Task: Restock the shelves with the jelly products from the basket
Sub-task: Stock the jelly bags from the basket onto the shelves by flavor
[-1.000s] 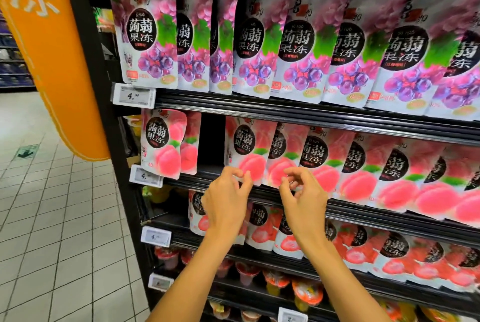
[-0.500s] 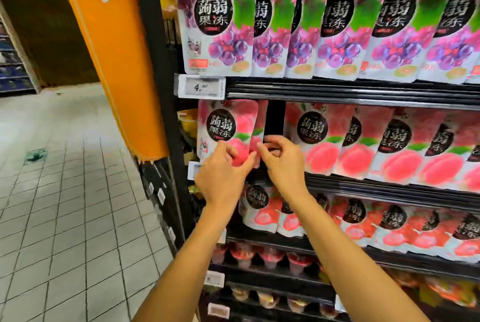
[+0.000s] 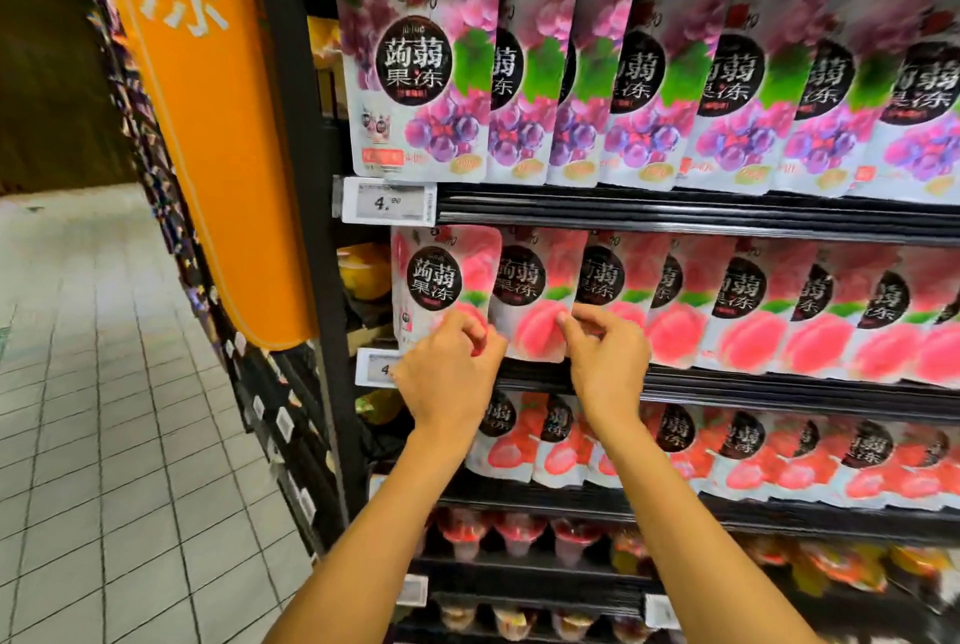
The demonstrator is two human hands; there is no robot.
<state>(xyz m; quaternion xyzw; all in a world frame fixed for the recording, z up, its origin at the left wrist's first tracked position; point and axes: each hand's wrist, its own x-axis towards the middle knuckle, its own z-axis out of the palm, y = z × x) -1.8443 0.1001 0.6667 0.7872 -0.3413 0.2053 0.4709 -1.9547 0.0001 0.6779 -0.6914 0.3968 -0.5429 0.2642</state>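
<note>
Three rows of upright pouches are filling the upper levels of the black shelf unit (image 3: 675, 214) that we are facing. The top row is carrying grape pouches (image 3: 649, 87), the middle row peach pouches (image 3: 753, 321) and the third row red-fruit pouches (image 3: 753, 456). Below them, clear jelly cups (image 3: 519, 534) are sitting in a line. The pouches in each row are overlapping left to right.

On each pouch we are reading 蒟蒻果冻 in white inside a black disc. A price tag (image 3: 387, 201) under the grape row is showing 4.90. An orange sign (image 3: 208, 123) left of the unit is showing the white character 冻.

We are reaching both bare arms forward to the middle row. Our right hand (image 3: 608, 362) is pinching the lower right edge of the second peach pouch (image 3: 535, 300) between thumb and forefinger. This pouch is standing on the shelf, just beside the first peach pouch (image 3: 441, 290) at the left end of the row. Our left hand (image 3: 449, 373) is lying with its fingers curled at the lower edge where these two pouches are meeting. We are unable to tell whether it is gripping either pouch.
</note>
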